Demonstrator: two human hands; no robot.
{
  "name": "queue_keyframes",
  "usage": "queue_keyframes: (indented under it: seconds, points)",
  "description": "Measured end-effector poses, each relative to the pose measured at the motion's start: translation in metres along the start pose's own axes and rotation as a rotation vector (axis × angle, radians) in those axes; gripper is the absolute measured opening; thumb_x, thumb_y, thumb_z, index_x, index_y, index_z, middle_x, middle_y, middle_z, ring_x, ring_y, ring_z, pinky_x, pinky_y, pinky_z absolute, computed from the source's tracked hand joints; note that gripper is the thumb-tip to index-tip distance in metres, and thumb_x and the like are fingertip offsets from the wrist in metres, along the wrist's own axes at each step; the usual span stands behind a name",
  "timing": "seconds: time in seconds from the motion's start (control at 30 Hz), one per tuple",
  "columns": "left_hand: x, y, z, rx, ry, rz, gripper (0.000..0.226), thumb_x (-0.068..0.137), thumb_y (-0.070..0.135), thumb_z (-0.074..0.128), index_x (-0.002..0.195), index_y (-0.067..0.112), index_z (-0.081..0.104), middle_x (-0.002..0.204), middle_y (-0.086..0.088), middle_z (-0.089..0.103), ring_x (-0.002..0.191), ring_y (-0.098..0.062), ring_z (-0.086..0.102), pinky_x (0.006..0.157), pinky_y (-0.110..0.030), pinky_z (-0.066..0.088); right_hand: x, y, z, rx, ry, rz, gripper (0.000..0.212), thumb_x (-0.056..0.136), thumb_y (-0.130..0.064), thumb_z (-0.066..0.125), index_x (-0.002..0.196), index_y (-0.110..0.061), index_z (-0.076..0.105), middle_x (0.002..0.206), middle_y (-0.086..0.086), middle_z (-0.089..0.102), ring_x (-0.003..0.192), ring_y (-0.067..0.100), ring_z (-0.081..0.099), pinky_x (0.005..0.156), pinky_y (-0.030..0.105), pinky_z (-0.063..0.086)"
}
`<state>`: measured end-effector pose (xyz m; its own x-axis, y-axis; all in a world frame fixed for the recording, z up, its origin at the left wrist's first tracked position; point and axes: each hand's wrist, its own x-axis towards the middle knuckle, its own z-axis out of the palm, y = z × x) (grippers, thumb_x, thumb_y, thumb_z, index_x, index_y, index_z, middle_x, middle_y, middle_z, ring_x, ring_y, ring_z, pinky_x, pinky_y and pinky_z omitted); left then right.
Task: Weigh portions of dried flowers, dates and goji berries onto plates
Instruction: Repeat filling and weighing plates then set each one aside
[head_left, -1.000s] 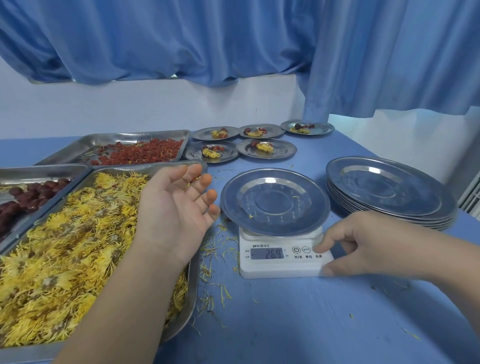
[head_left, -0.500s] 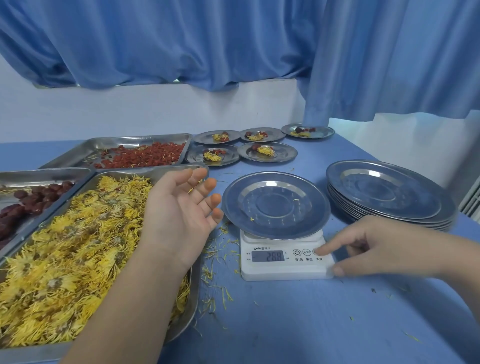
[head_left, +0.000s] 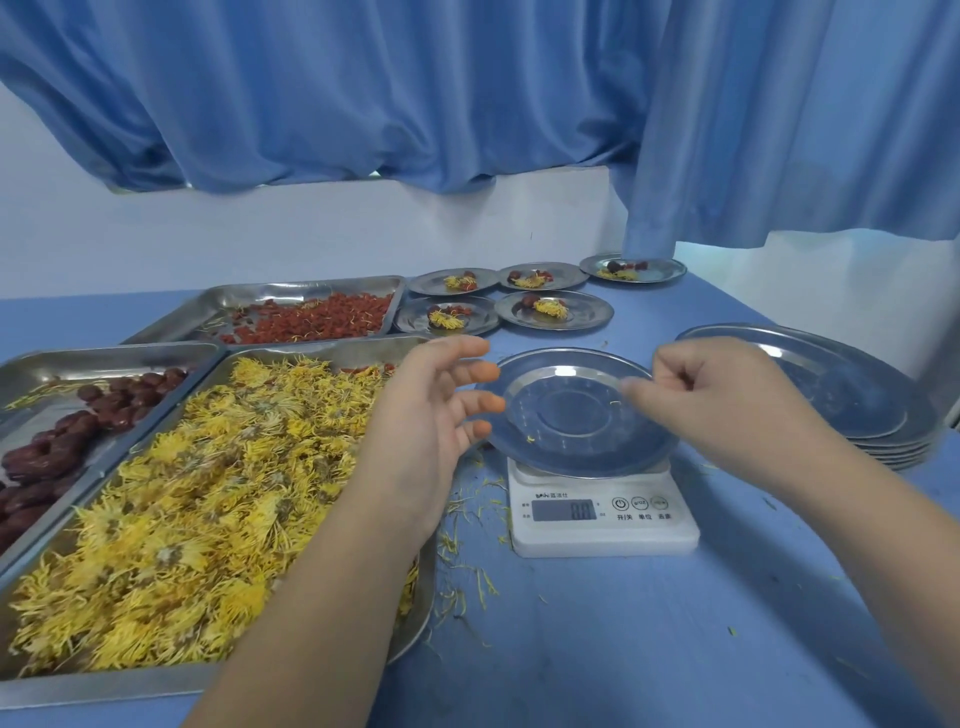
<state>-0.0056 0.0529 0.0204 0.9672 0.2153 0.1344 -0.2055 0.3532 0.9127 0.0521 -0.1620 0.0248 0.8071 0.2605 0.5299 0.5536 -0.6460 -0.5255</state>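
One plate (head_left: 571, 452) on scale (head_left: 602, 538); left hand (head_left: 423, 421) at its 9 o'clock, fingers spread; right hand (head_left: 719, 410) at 3 o'clock, curled, seemingly empty.

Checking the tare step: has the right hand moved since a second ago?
Yes. The right hand lifted off the buttons of the white digital scale, moving away from the person to the right rim of the round steel plate on it.
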Motion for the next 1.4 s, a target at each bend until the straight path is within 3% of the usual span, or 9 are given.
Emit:
queue_keyframes:
  seconds: [0.2,0.37,0.6,0.67,0.8,1.0,1.23,1.33,1.4]
  points:
    - [-0.002,0.004,0.001,0.032,-0.050,0.060,0.030,0.076,0.034,0.054,0.095,0.014,0.065,0.081,-0.004,0.062,0.061,-0.016,0.059,0.058,-0.028,0.045,-0.010,0.005,0.022,-0.159,0.134,-0.007,0.047,0.079,-0.022,0.064,0.049,-0.016,0.030,0.040,-0.001,0.030,0.044,0.014,0.032,0.048,0.027,0.032]
    - [-0.002,0.027,-0.029,0.159,0.125,0.168,0.022,0.085,0.029,0.058,0.102,0.016,0.064,0.077,0.004,0.069,0.069,-0.016,0.064,0.062,-0.031,0.053,-0.023,0.006,0.023,-0.211,0.126,-0.036,0.050,0.080,-0.021,0.066,0.047,-0.019,0.028,0.038,-0.003,0.029,0.042,0.019,0.034,0.048,0.030,0.039]
    - [0.001,0.081,-0.125,1.102,0.412,0.257,0.010,0.094,0.034,0.052,0.094,0.038,0.061,0.093,0.011,0.067,0.076,-0.011,0.064,0.063,-0.026,0.048,-0.026,-0.003,0.033,-0.168,0.111,-0.109,0.055,0.080,-0.025,0.065,0.046,-0.024,0.022,0.037,-0.003,0.024,0.041,0.020,0.032,0.047,0.031,0.036]
    - [0.008,0.090,-0.143,1.417,0.324,0.125,0.012,0.094,0.034,0.054,0.103,0.035,0.062,0.108,0.008,0.066,0.082,-0.012,0.063,0.063,-0.022,0.044,-0.028,-0.004,0.036,-0.175,0.093,-0.133,0.055,0.080,-0.027,0.065,0.046,-0.023,0.022,0.037,-0.002,0.024,0.041,0.021,0.032,0.046,0.031,0.035]
    - [0.023,0.088,-0.150,1.781,0.003,-0.215,0.037,0.093,0.029,0.061,0.130,0.024,0.057,0.127,0.000,0.062,0.103,-0.015,0.059,0.090,-0.027,0.045,-0.030,-0.003,0.037,-0.208,0.061,-0.174,0.055,0.081,-0.026,0.066,0.047,-0.022,0.022,0.038,-0.003,0.024,0.041,0.023,0.034,0.045,0.032,0.039]
    - [0.036,0.080,-0.152,1.812,-0.064,-0.274,0.042,0.088,0.018,0.068,0.129,0.021,0.060,0.125,0.000,0.061,0.101,-0.014,0.059,0.084,-0.024,0.044,-0.031,0.000,0.038,-0.223,0.040,-0.181,0.053,0.083,-0.029,0.063,0.047,-0.019,0.025,0.038,-0.002,0.027,0.041,0.023,0.037,0.045,0.033,0.039]
    - [0.039,0.087,-0.166,1.680,-0.096,-0.203,0.030,0.086,0.056,0.062,0.099,0.030,0.071,0.099,0.013,0.068,0.090,-0.006,0.062,0.083,-0.027,0.047,-0.031,0.001,0.039,-0.201,0.032,-0.174,0.052,0.082,-0.031,0.062,0.046,-0.021,0.026,0.037,-0.003,0.028,0.040,0.021,0.037,0.046,0.033,0.040]
    - [0.043,0.090,-0.167,1.591,0.012,-0.104,0.041,0.095,0.058,0.042,0.097,0.031,0.073,0.103,0.012,0.065,0.094,-0.011,0.061,0.092,-0.035,0.046,-0.031,0.001,0.039,-0.184,0.035,-0.180,0.053,0.082,-0.031,0.062,0.045,-0.022,0.025,0.037,-0.004,0.027,0.040,0.021,0.035,0.045,0.033,0.040]
    - [0.048,0.086,-0.170,1.616,0.135,-0.009,0.026,0.098,0.043,0.048,0.099,0.027,0.069,0.102,0.008,0.067,0.089,-0.017,0.065,0.080,-0.033,0.049,-0.030,0.001,0.039,-0.190,0.031,-0.186,0.054,0.082,-0.029,0.064,0.045,-0.022,0.026,0.038,-0.004,0.027,0.041,0.022,0.037,0.045,0.034,0.040]
